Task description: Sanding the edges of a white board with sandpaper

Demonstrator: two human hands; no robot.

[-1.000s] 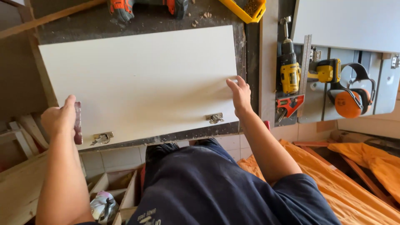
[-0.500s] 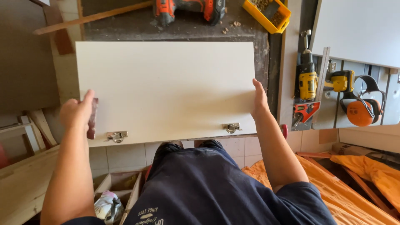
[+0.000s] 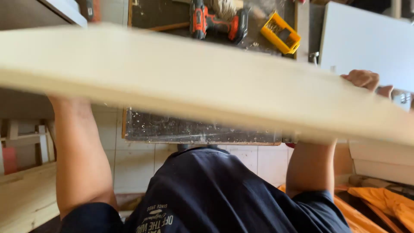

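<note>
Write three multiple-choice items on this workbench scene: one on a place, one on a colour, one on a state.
1. Where does the drill lie?
A. On the bench beyond the panel
B. On the floor tiles
C. In the right hand

2. What colour is the open case beside the drill?
A. Blue
B. Yellow
C. White

3. How is the panel held?
A. Flat on the bench
B. Leaning on the wall
C. Lifted off the bench, across the view

Key: 1 A, the drill rests on the dark bench top above the panel's far edge. 2 B, its tray is plainly yellow. 3 C, the right hand grips the panel's end and bench shows beneath it.
</note>
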